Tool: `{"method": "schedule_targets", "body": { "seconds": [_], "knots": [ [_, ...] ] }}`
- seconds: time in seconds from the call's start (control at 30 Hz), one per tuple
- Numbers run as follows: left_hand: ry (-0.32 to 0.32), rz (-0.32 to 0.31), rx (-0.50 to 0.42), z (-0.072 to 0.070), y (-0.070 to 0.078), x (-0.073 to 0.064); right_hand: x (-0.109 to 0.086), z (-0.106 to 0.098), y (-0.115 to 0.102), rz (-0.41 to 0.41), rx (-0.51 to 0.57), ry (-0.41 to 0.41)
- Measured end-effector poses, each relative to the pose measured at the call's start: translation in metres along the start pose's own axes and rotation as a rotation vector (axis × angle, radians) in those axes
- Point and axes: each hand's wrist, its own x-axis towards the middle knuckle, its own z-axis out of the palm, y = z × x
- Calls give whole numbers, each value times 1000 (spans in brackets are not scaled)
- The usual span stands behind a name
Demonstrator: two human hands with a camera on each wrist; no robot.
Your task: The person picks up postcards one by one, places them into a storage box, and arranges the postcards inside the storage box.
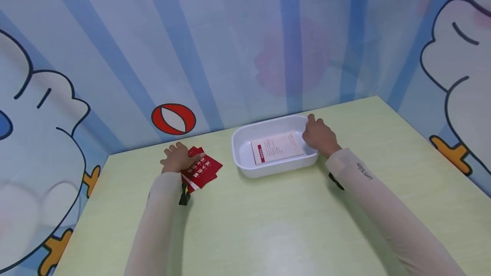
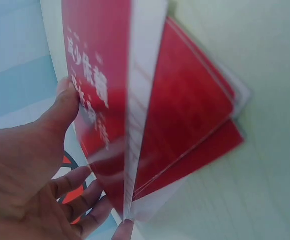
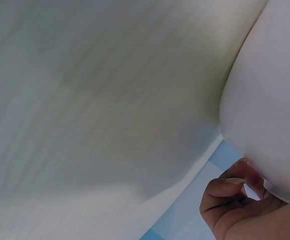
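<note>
At the left of the head view, my left hand (image 1: 176,159) pinches red cards with white lettering (image 1: 204,171), fanned unevenly over the table. In the left wrist view, the thumb of that hand (image 2: 29,165) lies on the face of the top red card (image 2: 97,65); more red cards (image 2: 190,95) spread behind it. A white plastic tray (image 1: 276,168) stands near the wall, and my right hand (image 1: 321,137) grips its right end at the rim. Inside the tray lies a pale printed card with a red block (image 1: 281,147). The right wrist view shows curled fingers (image 3: 222,187) against the tray's outer side (image 3: 270,90).
The light wood-look table (image 1: 261,225) meets a blue striped wall sheet (image 1: 230,46) behind the tray. Cartoon figures and a red-and-white oval (image 1: 188,119) are printed on the sheet. A dark strap piece (image 1: 185,197) shows below my left wrist.
</note>
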Motion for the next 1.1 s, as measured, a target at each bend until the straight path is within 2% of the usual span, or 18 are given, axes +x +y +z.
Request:
{"method": "schedule_targets", "body": {
  "seconds": [0.33,0.57,0.73,0.93,1.1],
  "knots": [
    [23,-26,-39,-2,1,-3,-1,-2,-2,14,-2,-7],
    [6,-18,-106,-3,5,-9,-2,-2,-2,10,0,-19],
    [-6,-27,-164,0,7,-7,-1,-2,-2,12,-7,-18],
    [-5,-2,-197,1,10,-5,0,-1,-2,14,-5,-11],
    [-28,30,-260,2,11,-5,0,0,-2,8,-3,-10]
  ]
}}
